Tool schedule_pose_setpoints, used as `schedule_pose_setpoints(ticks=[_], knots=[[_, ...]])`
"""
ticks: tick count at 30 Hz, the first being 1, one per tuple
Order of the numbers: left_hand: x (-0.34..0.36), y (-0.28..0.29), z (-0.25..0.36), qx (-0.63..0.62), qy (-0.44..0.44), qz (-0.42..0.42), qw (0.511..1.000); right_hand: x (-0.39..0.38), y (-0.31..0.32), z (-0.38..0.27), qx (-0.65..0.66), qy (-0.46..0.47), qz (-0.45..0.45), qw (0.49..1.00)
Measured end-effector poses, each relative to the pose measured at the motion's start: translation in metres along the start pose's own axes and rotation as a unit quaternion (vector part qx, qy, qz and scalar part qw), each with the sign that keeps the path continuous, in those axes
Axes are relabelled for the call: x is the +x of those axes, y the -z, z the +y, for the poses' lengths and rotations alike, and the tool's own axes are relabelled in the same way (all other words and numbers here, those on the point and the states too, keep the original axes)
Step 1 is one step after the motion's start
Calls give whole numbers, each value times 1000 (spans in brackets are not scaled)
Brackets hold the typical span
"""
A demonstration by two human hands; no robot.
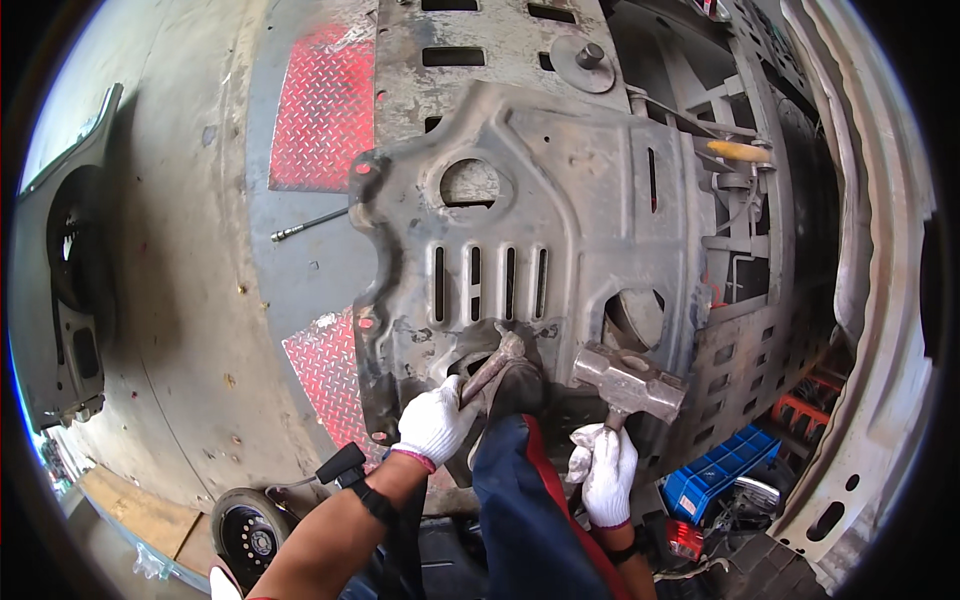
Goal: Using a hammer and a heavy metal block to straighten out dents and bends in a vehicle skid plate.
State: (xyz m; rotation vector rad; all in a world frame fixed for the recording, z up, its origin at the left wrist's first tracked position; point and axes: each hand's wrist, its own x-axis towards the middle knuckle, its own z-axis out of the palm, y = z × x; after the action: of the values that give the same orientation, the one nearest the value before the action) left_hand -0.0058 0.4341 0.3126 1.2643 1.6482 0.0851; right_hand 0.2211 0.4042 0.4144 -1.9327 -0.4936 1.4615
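Observation:
A large dented grey metal undertray (pixel 600 180), with slots and round openings, lies flat in front of me. My left hand (pixel 436 425), in a white knit glove, is closed round a rusty, hammer-like tool (pixel 492 370), its head on the near part of the undertray. My right hand (pixel 606 472), also gloved, grips a sledgehammer (pixel 632 382) by its handle, close below the heavy head. That head is held up near the undertray's right opening. My shoe (pixel 518 388) stands on the undertray beside the left tool, hiding some of the metal.
Under the undertray is a slotted metal platform (pixel 410 65) with red tread plates (pixel 322 110). A thin metal bar (pixel 310 224) sticks out at left. A car fender (pixel 75 260) stands far left, a wheel (pixel 248 535) lower left. A blue crate (pixel 715 475) sits right, near a long metal panel (pixel 890 250).

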Motion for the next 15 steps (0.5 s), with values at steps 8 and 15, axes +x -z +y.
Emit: schedule_pose_setpoints(ticks=[8,15], knots=[[16,19,-7,68,-17,-55,996,-5,-3,-14,-35,6,-20,999],[27,22,-24,96,-34,-69,992,-41,-2,-98,-133,283,27,949]])
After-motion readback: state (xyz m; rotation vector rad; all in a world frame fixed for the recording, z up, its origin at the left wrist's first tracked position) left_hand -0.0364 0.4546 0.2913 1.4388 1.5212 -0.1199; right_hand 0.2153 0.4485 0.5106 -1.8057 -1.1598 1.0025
